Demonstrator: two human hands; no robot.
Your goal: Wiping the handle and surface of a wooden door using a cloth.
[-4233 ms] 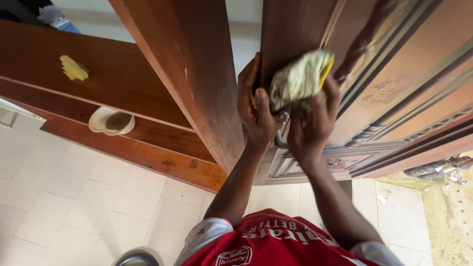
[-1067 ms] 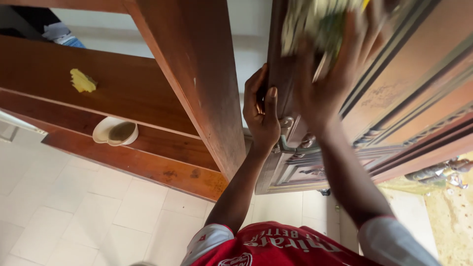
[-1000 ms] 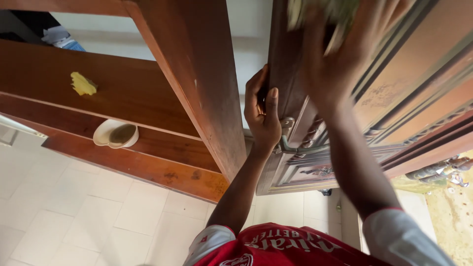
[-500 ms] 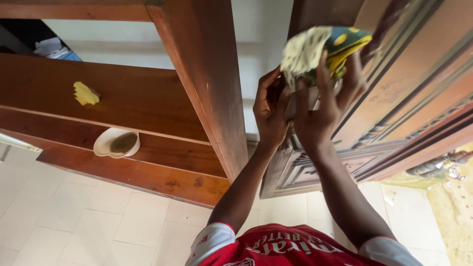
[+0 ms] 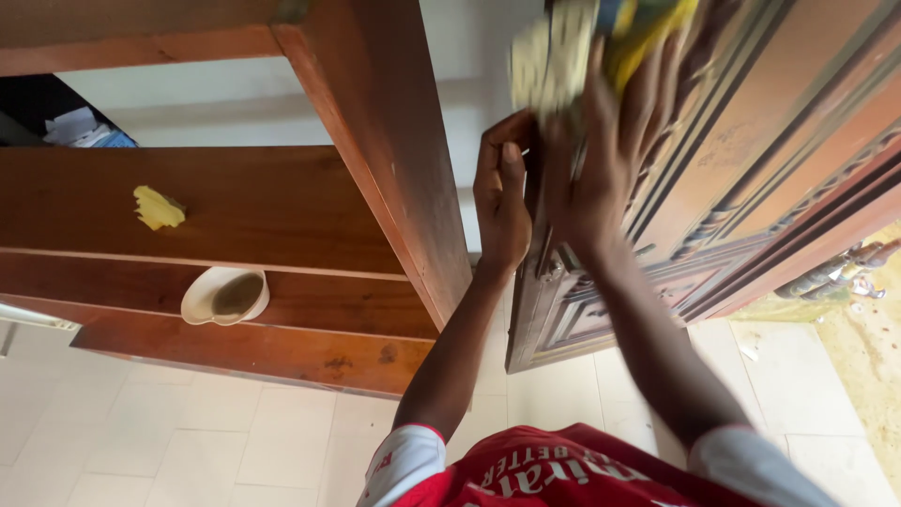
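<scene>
A dark brown carved wooden door (image 5: 751, 160) stands ajar on the right. My left hand (image 5: 501, 192) grips the door's edge, fingers wrapped around it. My right hand (image 5: 601, 141) presses a crumpled cloth (image 5: 582, 42), pale with yellow and blue-green patches, against the door face near the top of the view. The cloth and hand are blurred by motion. Between the door and the shelves stands the reddish door frame post (image 5: 385, 160).
Wooden shelves (image 5: 244, 202) run along the left. A yellow scrap (image 5: 157, 207) lies on one shelf and a white bowl (image 5: 225, 295) with brown contents sits on the one below. Pale floor tiles (image 5: 188, 441) lie beneath. Outside at right is sandy ground (image 5: 868, 357).
My right hand with the cloth has moved up the door face since half a second ago. My left hand stays on the door edge. The view has tilted slightly.
</scene>
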